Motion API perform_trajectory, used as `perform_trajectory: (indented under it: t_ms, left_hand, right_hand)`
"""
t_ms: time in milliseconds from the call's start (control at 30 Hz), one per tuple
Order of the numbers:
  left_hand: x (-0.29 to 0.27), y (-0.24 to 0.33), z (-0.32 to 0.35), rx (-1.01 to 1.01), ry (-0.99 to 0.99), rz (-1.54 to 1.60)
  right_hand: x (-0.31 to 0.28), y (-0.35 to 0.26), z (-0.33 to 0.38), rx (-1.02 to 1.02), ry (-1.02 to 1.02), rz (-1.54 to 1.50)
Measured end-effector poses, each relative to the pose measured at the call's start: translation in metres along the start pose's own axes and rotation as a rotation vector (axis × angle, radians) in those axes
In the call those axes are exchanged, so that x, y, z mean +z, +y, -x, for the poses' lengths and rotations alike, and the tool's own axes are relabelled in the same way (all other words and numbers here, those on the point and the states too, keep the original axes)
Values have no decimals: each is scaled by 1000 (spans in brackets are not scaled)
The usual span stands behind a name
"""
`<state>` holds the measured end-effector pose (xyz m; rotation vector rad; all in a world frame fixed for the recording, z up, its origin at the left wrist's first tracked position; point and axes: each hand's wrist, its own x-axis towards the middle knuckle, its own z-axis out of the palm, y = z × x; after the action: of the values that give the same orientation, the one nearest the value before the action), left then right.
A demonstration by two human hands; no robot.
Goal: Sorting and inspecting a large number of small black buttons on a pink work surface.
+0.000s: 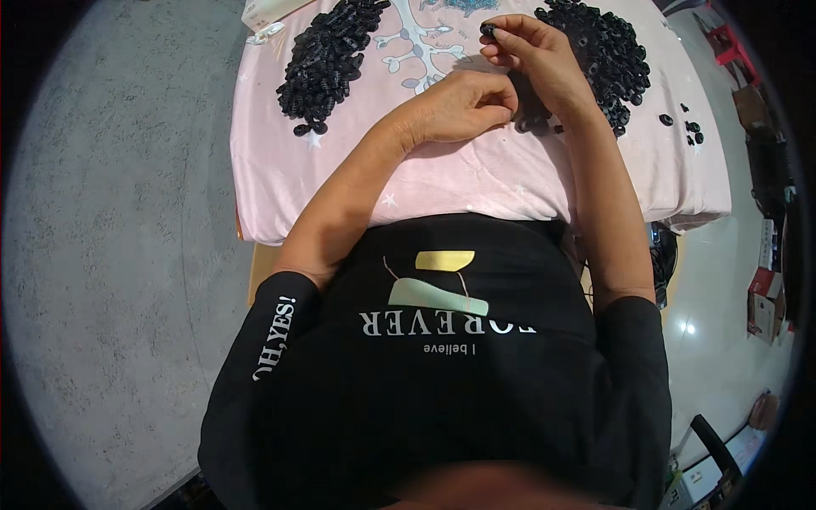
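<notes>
Between the thumb and forefinger of my right hand (pixel 544 64) is a small round black part (pixel 487 31), raised over the pink cloth. My left hand (pixel 466 104) rests low on the cloth just nearer to me, its fingers curled inward; what they hold, if anything, is hidden. A large heap of small black ring-like parts (pixel 608 64) lies beyond and right of my right hand, partly covered by it. At the left sits a second, longer heap of black ridged parts (pixel 323 72).
The pink patterned cloth (pixel 476 183) covers the table. Several loose black pieces (pixel 694 127) lie near its right edge. Small clear bluish bits (pixel 459 4) are at the far edge, and a white box (pixel 270 12) stands at the far left corner. Boxes (pixel 767 293) stand on the floor at right.
</notes>
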<state>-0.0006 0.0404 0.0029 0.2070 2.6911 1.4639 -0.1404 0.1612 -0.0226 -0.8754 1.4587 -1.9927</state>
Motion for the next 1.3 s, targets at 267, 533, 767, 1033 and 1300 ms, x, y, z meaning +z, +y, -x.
perform_trajectory:
  t_ms: [267,533,767,1033,1300]
  left_hand:
    - [1,-8,-5,36,90,158]
    - [-25,-11,1,19,335,389]
    - [-26,-44,-6,-69,383,424]
    - [-21,-47,-8,-76,395,207]
    - [-21,-51,-9,-74,409,190]
  right_hand:
    - [11,-1,4,39,-25,48]
    - [10,7,4,38,-35,121]
    - [8,9,2,109,-51,121]
    - [16,-1,4,116,-89,172]
    - [15,3,2,118,-96,188]
